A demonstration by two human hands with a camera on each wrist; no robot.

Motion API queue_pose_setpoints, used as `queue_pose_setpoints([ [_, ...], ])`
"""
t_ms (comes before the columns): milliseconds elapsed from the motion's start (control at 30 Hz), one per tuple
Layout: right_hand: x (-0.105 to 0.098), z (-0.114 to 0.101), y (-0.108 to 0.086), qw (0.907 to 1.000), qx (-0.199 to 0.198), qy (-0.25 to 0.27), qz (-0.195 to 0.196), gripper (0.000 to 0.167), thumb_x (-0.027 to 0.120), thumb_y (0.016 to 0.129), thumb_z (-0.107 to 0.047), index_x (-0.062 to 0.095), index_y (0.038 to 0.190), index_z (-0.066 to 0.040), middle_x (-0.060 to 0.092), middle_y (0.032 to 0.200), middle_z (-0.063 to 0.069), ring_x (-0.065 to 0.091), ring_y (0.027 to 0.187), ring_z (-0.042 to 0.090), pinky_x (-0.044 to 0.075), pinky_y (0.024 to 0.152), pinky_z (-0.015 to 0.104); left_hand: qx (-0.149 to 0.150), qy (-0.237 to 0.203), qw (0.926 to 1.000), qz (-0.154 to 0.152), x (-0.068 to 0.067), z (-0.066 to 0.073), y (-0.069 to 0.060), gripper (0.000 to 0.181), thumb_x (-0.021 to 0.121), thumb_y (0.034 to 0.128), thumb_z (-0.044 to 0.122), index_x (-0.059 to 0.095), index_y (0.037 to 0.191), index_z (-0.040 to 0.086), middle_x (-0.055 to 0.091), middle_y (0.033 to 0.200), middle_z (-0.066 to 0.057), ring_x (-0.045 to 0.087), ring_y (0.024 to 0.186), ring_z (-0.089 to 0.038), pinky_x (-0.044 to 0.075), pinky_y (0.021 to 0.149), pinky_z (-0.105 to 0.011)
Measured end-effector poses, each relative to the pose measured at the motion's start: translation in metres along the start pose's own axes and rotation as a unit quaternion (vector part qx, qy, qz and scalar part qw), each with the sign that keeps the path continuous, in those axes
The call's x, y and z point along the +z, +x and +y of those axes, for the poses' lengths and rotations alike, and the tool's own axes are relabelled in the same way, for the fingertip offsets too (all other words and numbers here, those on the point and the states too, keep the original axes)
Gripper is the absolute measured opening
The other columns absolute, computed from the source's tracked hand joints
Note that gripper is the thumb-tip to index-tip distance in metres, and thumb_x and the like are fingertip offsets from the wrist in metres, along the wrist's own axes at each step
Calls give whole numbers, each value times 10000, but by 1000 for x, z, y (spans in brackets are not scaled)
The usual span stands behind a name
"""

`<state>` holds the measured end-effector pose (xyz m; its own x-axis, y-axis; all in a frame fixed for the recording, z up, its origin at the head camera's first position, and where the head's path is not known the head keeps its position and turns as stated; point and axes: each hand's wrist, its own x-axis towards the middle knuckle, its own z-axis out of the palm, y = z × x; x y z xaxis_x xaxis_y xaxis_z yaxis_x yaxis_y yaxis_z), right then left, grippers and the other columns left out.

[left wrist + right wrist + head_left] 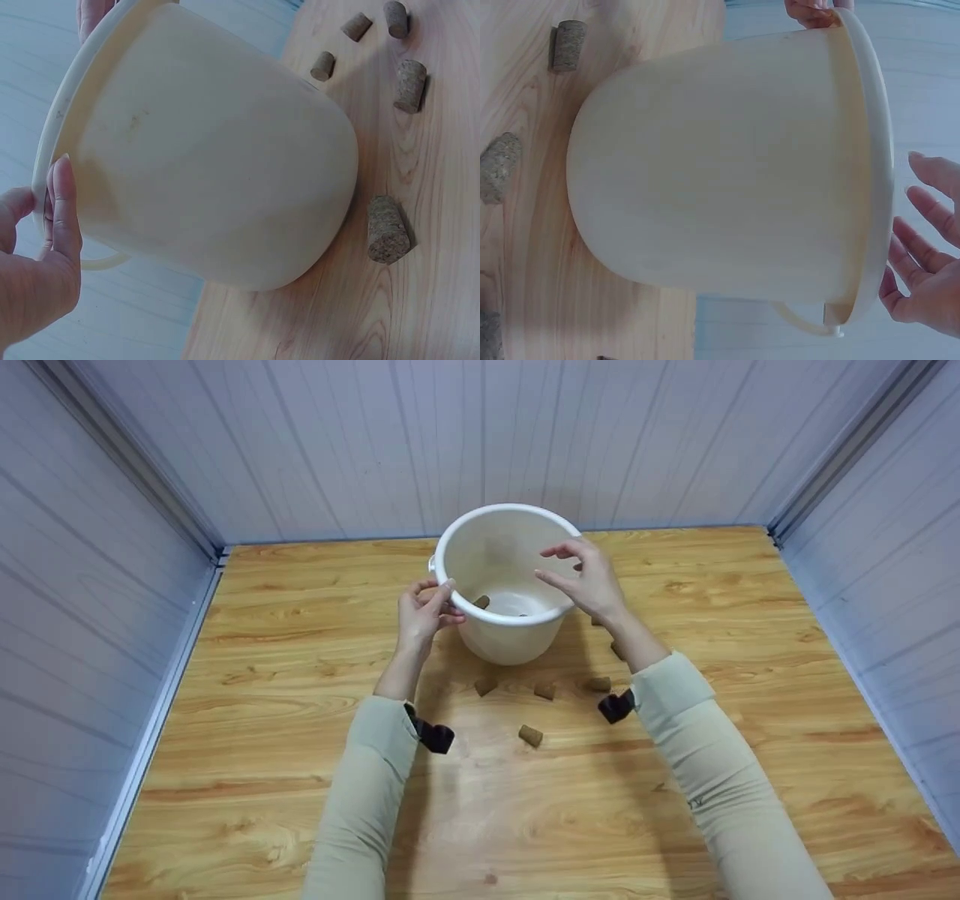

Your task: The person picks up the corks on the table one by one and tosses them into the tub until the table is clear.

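A white plastic bucket stands upright on the wood-grain surface. At its left rim my left hand pinches the edge, thumb on top and fingers outside below, as the left wrist view also shows. Over the right side of the mouth, my right hand has its thumb and fingers spread apart, holding nothing. In the right wrist view, that hand is right at the rim; whether it touches is unclear. Inside the bucket lies a cork stopper; part of the bucket's floor is hidden by the rim.
Several cork stoppers lie in front of the bucket, among them a near cork and a cork by the right forearm. The bucket's handle hangs at its far side. Panelled walls enclose the back and both sides.
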<state>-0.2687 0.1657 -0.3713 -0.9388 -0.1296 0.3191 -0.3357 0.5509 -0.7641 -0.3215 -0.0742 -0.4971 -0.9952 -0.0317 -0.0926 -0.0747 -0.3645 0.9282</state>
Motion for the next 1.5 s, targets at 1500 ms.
queue_pose_setpoints([
  [1500, -24, 45, -97, 9969, 534, 555, -153, 240, 646, 791, -9, 581, 988, 111, 577, 1000, 234, 515, 896, 292, 485, 712, 274, -264, 93, 9995, 176, 34, 68, -62, 272, 539, 876, 42, 391, 1081, -58, 586, 688, -96, 563, 493, -161, 560, 478, -277],
])
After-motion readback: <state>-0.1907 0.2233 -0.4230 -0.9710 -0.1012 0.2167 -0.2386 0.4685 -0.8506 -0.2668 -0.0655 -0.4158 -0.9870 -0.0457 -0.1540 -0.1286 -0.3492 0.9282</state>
